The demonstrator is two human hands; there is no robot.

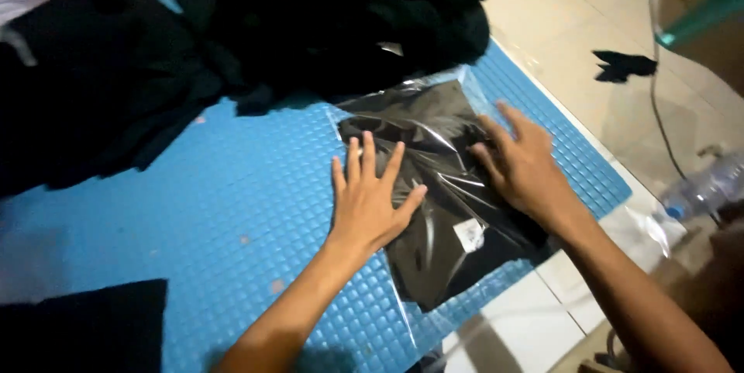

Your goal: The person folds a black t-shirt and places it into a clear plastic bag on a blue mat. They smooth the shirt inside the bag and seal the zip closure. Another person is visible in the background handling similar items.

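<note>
pressing flat on a clear bag of folded black cloth, the left hand and right hand are spread open on a blue mat.

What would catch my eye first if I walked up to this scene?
Two bare hands press flat on a clear plastic bag holding a folded black garment, the left hand at its left edge, the right hand on top. It lies on a bright blue textured mat, with black clothes heaped behind.

The left hand lies flat, palm down, fingers spread and pointing away from the person. The right hand presses down, fingers loosely curled, forearm reaching in from the right.
</note>
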